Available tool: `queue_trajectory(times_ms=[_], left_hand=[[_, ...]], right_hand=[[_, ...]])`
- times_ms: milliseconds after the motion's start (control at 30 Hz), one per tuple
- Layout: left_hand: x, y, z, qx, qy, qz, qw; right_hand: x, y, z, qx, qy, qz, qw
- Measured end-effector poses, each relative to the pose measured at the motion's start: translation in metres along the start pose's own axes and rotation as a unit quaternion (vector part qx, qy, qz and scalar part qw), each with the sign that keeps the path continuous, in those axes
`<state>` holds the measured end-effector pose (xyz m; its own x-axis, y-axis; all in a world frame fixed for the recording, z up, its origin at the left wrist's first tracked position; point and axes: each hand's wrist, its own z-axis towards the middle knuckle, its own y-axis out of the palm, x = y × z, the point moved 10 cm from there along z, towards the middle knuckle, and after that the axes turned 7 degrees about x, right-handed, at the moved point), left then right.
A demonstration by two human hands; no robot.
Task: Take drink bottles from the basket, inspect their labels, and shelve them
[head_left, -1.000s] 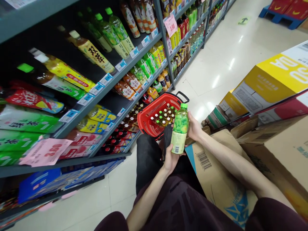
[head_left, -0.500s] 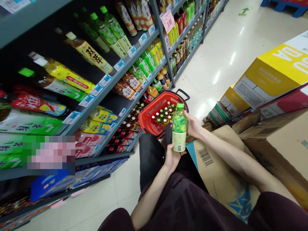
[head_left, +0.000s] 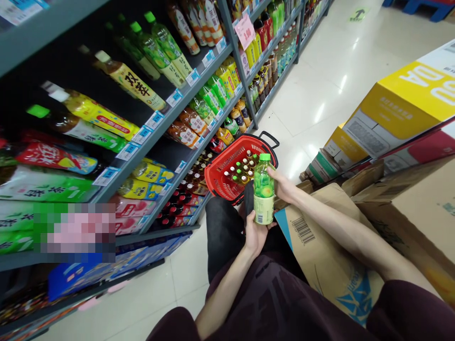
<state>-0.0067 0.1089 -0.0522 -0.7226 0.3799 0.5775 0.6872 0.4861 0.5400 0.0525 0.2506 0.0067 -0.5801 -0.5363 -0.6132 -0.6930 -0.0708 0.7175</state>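
Both hands hold one green drink bottle (head_left: 263, 190) upright in front of me; it has a green cap and a pale label. My left hand (head_left: 254, 233) is wrapped round its bottom end. My right hand (head_left: 283, 185) grips its upper part from the right. Just beyond the bottle a red shopping basket (head_left: 222, 176) stands on the floor, with several small bottles (head_left: 243, 171) upright inside.
Store shelves (head_left: 167, 118) packed with drink bottles run along the left. Cardboard boxes (head_left: 327, 246) lie at my right, with yellow cartons (head_left: 394, 113) behind them. My knees in dark trousers (head_left: 227, 227) are below the bottle. The pale tiled aisle floor (head_left: 320, 85) stretches ahead.
The bottle and both hands stay together; the bottle has turned slightly more upright. The view has shifted a little down and left.
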Motion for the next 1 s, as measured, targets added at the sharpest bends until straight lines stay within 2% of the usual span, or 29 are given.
queue_trajectory(times_ms=[100,233,400,533,633,767,833,1000], left_hand=[[-0.003,-0.005,-0.002,0.011,0.001,-0.008,1.000],[-0.006,-0.017,-0.003,0.047,0.002,-0.011,0.999],[-0.008,-0.021,-0.003,0.057,-0.007,-0.010,0.998],[0.004,-0.018,-0.006,0.065,-0.006,-0.019,0.998],[0.016,-0.001,-0.012,0.013,-0.009,-0.026,1.000],[-0.001,0.035,-0.031,-0.100,-0.112,-0.049,0.987],[-0.013,0.050,-0.040,-0.134,-0.149,-0.067,0.977],[-0.027,0.073,-0.045,-0.177,-0.155,-0.051,0.971]], right_hand=[[0.001,0.001,-0.001,-0.013,-0.008,-0.034,0.999],[0.008,0.001,-0.002,-0.019,0.020,-0.061,0.998],[0.007,0.005,-0.004,-0.033,0.021,-0.067,0.997],[0.006,0.022,-0.010,-0.098,0.041,-0.044,0.993],[0.003,0.033,-0.015,-0.139,0.052,-0.004,0.989],[-0.005,0.033,-0.015,-0.142,0.026,0.037,0.989],[-0.006,0.028,-0.012,-0.129,0.025,0.059,0.990],[-0.013,0.008,-0.004,-0.052,0.025,0.118,0.991]])
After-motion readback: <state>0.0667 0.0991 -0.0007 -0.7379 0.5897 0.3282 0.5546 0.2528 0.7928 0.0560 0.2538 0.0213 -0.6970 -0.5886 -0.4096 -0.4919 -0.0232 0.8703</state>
